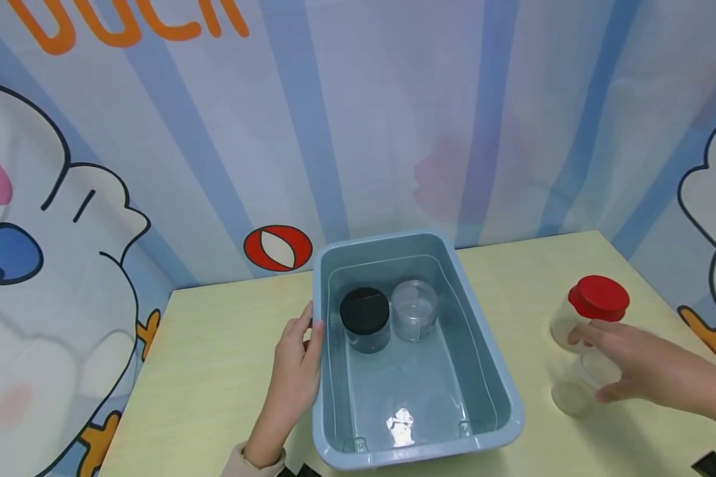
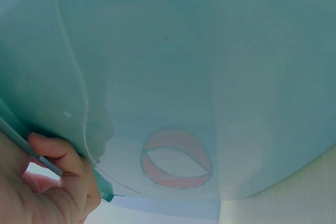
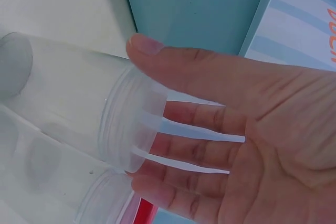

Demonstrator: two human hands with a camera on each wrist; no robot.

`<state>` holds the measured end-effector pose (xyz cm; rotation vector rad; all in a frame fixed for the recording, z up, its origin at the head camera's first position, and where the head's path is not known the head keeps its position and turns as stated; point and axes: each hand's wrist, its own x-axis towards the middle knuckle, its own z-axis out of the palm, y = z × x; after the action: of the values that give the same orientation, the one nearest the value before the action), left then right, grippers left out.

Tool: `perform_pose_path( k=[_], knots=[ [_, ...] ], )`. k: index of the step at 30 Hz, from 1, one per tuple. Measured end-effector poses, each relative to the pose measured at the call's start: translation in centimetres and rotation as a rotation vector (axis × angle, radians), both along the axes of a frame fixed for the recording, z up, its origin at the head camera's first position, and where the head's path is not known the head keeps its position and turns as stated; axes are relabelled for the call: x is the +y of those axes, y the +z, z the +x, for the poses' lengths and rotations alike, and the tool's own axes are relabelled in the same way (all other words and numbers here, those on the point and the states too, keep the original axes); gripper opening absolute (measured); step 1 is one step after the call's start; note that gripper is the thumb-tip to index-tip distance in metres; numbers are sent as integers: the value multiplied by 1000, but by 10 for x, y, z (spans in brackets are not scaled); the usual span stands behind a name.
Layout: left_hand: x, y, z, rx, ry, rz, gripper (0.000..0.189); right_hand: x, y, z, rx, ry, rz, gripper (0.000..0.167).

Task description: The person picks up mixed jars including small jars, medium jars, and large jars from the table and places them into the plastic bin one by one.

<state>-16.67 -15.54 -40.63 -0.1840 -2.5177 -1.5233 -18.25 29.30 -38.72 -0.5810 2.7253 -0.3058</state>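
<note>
My left hand (image 1: 295,364) grips the left rim of a blue-grey plastic tub (image 1: 483,338); the left wrist view shows its fingers curled over that edge. Inside the tub, a clear jar with a black lid (image 1: 364,311) stands beside a clear lidless jar (image 1: 414,311). To the tub's right, my right hand (image 1: 644,364) is at the mouth of another clear lidless jar (image 3: 68,87). Its thumb lies on one side of that rim and its extended fingers on the other. Just behind stands a jar with a red lid (image 1: 599,298), near the fingertips.
The tub stands on a pale yellow table (image 1: 233,384). A printed cloth backdrop (image 1: 388,119) with blue stripes and cartoon figures rises along the table's back and sides.
</note>
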Motion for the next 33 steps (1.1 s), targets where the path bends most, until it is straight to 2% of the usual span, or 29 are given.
perform_pose_path(
  k=[10,26,33],
  knots=[
    [0,0,0,-3,-4,15,49,-4,0,-4,-17,-1,36,64],
    [-1,1,0,25,-18,19,49,-8,0,0,49,36,60,55],
    [-1,-1,0,25,-17,15,49,-12,2,-1,48,44,73,51]
  ],
)
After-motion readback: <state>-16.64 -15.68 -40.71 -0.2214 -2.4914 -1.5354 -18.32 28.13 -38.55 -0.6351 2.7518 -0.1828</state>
